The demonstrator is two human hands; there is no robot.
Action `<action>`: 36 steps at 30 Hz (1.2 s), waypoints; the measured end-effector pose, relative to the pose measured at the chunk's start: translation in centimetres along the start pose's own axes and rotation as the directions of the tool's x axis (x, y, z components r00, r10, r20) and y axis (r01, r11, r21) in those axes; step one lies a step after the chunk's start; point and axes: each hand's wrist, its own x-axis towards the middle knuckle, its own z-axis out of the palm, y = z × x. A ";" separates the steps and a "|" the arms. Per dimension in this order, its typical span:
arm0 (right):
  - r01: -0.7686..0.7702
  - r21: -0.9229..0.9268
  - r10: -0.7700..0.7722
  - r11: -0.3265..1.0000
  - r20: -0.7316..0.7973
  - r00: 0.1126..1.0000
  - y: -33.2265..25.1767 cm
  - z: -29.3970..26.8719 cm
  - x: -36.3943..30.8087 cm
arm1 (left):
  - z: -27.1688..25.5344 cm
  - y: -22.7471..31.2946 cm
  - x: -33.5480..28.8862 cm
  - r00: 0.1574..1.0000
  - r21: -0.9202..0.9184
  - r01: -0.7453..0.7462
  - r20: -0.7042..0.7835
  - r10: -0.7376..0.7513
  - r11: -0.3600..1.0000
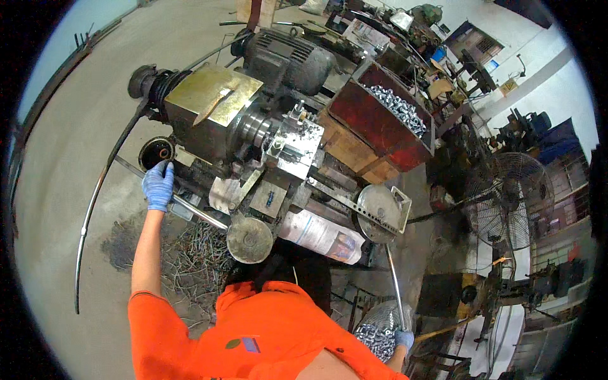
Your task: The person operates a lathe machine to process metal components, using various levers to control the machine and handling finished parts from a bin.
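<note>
My left hand (158, 187), in a blue-and-white knit glove, is closed at the left end of a shiny metal rod (199, 212). Its fingers reach the near rim of a round black bowl (148, 144), and the palm side is hidden. The rod runs toward a round metal disc (250, 240) at the front of a lathe-like machine (209, 120). Low on the right, my gloved right hand (403, 340) is wrapped round the lower end of a long metal lever (394, 278). That lever rises to a handwheel (380, 212). A bright chuck (255, 128) faces a metal tool block (297, 149).
A red metal bin (373, 117) of small shiny parts stands on wood beyond the machine. Next to my right hand sits a basket (387, 310) of similar parts. Metal shavings (196, 253) litter the floor at left. A large caged fan (510, 199) stands at right, and a motor (288, 60) behind.
</note>
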 end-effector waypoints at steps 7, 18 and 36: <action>-0.076 -0.020 0.075 0.997 -0.005 0.997 -2.2 -1.9 -2.1 | -0.6 0.4 0.0 1.000 0.013 -0.012 0.011 0.012 1.000; -0.045 -0.001 0.045 0.999 0.025 0.999 -1.2 -0.7 -1.7 | 0.2 -0.7 0.2 0.999 0.047 -0.028 -0.042 0.030 0.999; -0.062 -0.023 0.063 0.998 0.014 0.998 0.9 2.0 -1.7 | 1.8 -2.0 1.0 0.999 -0.172 -0.033 -0.006 0.032 0.985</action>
